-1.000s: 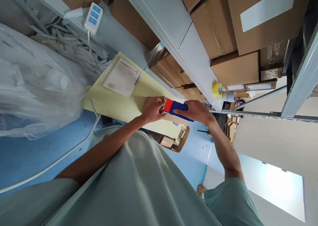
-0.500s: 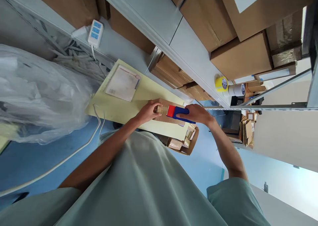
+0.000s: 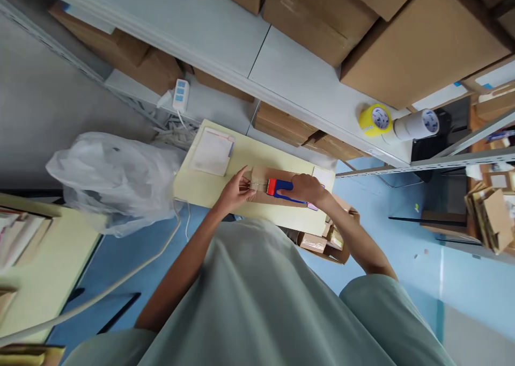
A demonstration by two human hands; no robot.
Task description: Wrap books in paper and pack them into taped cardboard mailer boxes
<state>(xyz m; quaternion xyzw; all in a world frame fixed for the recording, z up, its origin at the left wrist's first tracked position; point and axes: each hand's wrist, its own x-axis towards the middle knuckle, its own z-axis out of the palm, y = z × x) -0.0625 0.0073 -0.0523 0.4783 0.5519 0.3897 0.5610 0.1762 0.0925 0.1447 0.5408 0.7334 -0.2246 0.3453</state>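
Observation:
A small brown cardboard box (image 3: 262, 198) lies on the pale yellow table (image 3: 193, 179), clear tape along its top. My left hand (image 3: 234, 191) grips the box's left end, thumb and fingers curved around its edge. In my right hand (image 3: 309, 189) is a blue and red tape dispenser (image 3: 285, 190), its red end against the taped top of the box. The right fingers wrap the dispenser and hide part of its body.
Behind the table, a grey shelf (image 3: 225, 49) bears large cartons (image 3: 317, 22), a yellow tape roll (image 3: 375, 120) and white rolls (image 3: 418, 124). A flat white packet (image 3: 212, 151) lies on the table. Left are a plastic bag (image 3: 116, 178) and a power strip (image 3: 181, 96); an open carton (image 3: 341, 254) stands below right.
The view has shifted, so the scene sits differently in the picture. My left fingers are spread wider at the box's left end. The dispenser stays in my right hand on the box.

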